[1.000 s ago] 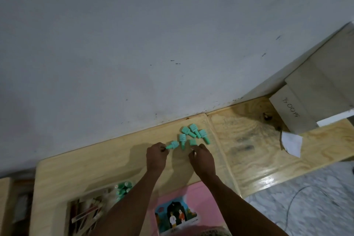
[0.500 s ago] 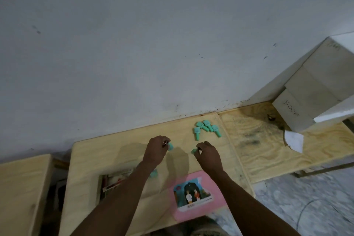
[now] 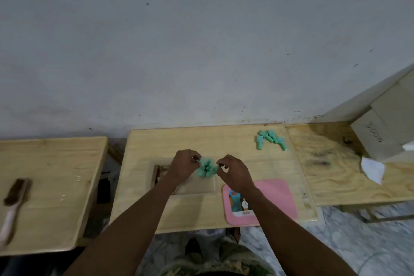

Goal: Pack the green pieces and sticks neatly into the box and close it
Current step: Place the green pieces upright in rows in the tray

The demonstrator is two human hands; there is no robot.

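I log left hand (image 3: 185, 164) and right hand (image 3: 234, 172), fingers curled, both pinching small mint-green plastic pieces (image 3: 205, 170) over the shallow wooden box (image 3: 201, 187).

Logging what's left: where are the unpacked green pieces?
Head view: the loose green pieces lie at the far right corner of the middle table, beyond the pink card.
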